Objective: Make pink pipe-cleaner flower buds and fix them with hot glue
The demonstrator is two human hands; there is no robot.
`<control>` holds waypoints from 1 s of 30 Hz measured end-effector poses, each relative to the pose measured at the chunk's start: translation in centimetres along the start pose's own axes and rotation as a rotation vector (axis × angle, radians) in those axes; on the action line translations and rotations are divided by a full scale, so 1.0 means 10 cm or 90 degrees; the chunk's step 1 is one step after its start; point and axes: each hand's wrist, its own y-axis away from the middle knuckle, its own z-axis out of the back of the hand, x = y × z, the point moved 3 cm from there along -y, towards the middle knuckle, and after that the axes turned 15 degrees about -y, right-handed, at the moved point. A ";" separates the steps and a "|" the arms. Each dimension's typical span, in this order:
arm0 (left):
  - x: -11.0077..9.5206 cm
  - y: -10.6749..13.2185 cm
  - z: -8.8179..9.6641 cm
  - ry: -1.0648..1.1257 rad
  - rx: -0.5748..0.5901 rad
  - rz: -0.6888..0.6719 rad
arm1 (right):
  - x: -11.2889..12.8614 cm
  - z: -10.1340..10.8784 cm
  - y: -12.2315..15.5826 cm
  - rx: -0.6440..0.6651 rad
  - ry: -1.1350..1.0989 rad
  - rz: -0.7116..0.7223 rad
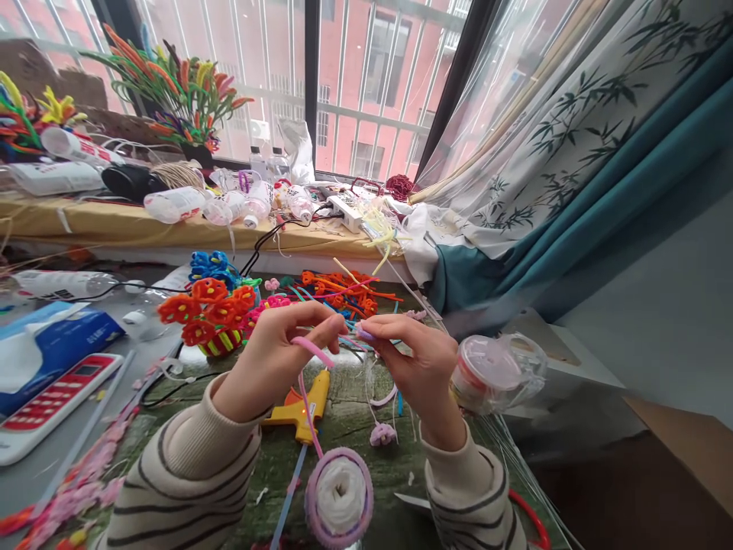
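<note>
My left hand [275, 359] is closed in a pinch on a pink pipe cleaner [309, 397] that runs down to a pink-rimmed spool of white thread [339, 496]. My right hand [418, 367] pinches the other, pale purple end of the pipe cleaner between thumb and fingers. Both hands meet above the table, over a yellow glue gun [301, 409]. A small pink pipe-cleaner flower [382, 434] lies below my right hand.
Orange, red and blue pipe-cleaner flowers [211, 305] stand behind my hands. A clear plastic cup [495, 374] sits at the right, a red and white calculator [51, 401] and tissue pack [51, 340] at the left. The windowsill [172, 221] holds bottles and a power strip.
</note>
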 end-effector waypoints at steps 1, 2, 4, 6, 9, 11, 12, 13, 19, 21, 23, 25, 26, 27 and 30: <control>-0.01 0.00 -0.01 -0.002 0.027 -0.010 | 0.01 0.00 0.01 0.008 0.016 0.023; -0.02 0.00 -0.02 -0.003 0.049 -0.016 | 0.02 0.00 0.01 0.017 0.034 0.045; -0.02 0.00 -0.04 0.007 0.064 -0.014 | 0.04 -0.01 0.02 0.037 0.070 0.088; -0.01 0.00 -0.05 0.028 0.058 0.000 | 0.06 -0.02 0.03 0.052 0.102 0.126; 0.00 0.01 -0.06 0.049 0.059 0.016 | 0.08 -0.04 0.03 0.059 0.121 0.181; -0.01 0.01 -0.07 0.052 0.058 0.010 | 0.08 -0.05 0.02 0.063 0.123 0.207; -0.02 0.01 -0.07 0.054 0.059 0.005 | 0.08 -0.06 0.02 0.065 0.126 0.215; -0.03 0.00 -0.07 0.057 0.061 0.003 | 0.07 -0.06 0.02 0.068 0.131 0.217; -0.01 -0.02 -0.08 0.032 0.063 -0.007 | 0.03 -0.04 0.01 0.085 0.133 0.187; 0.00 -0.02 -0.08 0.010 0.053 -0.014 | 0.03 -0.04 0.01 0.091 0.126 0.171; 0.00 -0.03 -0.08 0.006 0.046 -0.008 | 0.04 -0.05 0.01 0.095 0.119 0.164; 0.00 -0.03 -0.08 0.014 0.048 0.006 | 0.04 -0.05 0.01 0.097 0.104 0.149; 0.00 -0.03 -0.08 0.020 0.046 0.011 | 0.04 -0.05 0.01 0.092 0.091 0.130; 0.00 -0.03 -0.08 0.025 0.044 0.012 | 0.04 -0.05 0.00 0.084 0.072 0.101; -0.01 -0.03 -0.07 0.032 0.030 0.004 | -0.02 0.00 -0.04 0.063 -0.058 -0.057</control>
